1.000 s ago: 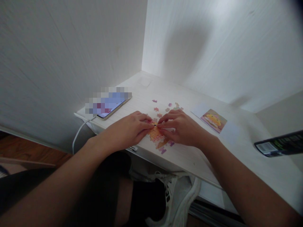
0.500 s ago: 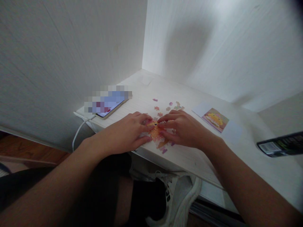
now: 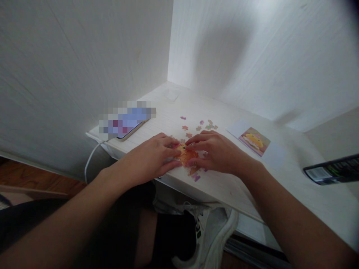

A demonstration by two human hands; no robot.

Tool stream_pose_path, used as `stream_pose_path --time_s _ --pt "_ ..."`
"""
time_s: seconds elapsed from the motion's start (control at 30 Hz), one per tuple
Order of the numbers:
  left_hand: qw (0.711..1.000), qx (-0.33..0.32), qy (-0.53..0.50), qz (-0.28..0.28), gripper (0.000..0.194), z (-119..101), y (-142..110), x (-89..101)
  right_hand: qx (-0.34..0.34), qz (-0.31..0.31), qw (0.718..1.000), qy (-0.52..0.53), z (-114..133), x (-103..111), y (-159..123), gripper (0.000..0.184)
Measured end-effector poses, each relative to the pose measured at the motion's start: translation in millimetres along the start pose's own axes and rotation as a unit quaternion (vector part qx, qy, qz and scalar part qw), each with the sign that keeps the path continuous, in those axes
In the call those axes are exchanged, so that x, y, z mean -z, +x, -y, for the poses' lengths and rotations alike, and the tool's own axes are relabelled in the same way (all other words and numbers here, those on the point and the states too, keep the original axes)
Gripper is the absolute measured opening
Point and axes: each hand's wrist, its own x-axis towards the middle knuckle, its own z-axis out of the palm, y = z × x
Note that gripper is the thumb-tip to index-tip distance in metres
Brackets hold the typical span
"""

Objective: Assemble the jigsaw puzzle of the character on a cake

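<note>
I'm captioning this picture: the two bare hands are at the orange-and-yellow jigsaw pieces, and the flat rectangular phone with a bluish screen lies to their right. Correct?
Wrong side: the flat rectangular phone lies left of the left hand and right hand, as the head view shows. Both hands are indeed at the orange-and-yellow jigsaw pieces.

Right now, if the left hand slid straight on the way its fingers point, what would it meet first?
Probably the partly joined yellow-orange jigsaw puzzle: the left hand seems to touch its edge. The right hand comes beyond it, though depth is hard to judge.
</note>
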Motion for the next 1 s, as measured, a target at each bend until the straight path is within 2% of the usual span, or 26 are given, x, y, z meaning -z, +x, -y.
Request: stream_pose_path --time_s 0.2,1.0 --pt "1.0 0.012 0.0 0.002 0.021 -3.3 -0.6 -0.3 0.001 -0.009 1.0 0.01 -1.2 -1.1 -0.5 0.027" --pt "1.0 0.02 0.002 0.006 0.034 -6.5 -0.3 -6.1 0.002 -0.012 0.999 0.033 -7.6 -3.4 -2.0 0.037"
